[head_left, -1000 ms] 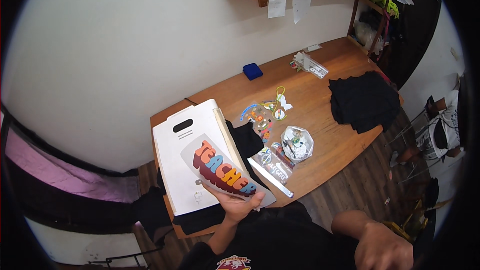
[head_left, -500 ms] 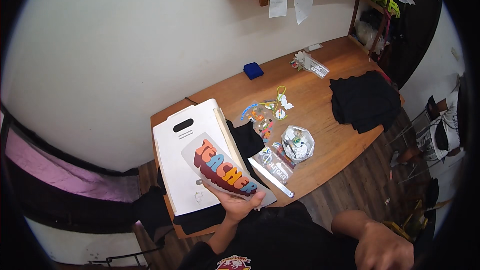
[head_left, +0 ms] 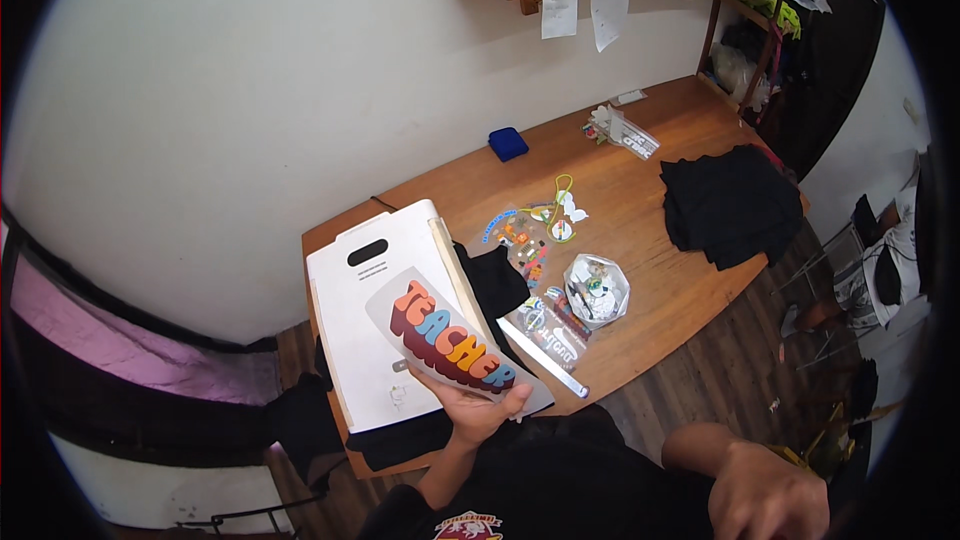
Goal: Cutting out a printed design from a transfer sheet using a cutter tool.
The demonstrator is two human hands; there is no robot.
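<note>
Wooden table bears bagged trinkets; left hand grips transfer sheet; right hand unclear.

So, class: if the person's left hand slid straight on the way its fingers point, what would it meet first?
The left hand points up and left, holding the colourful lettered transfer sheet. Going on, it would probably run over the white board with a handle slot lying under that sheet; depth is hard to judge.
</note>
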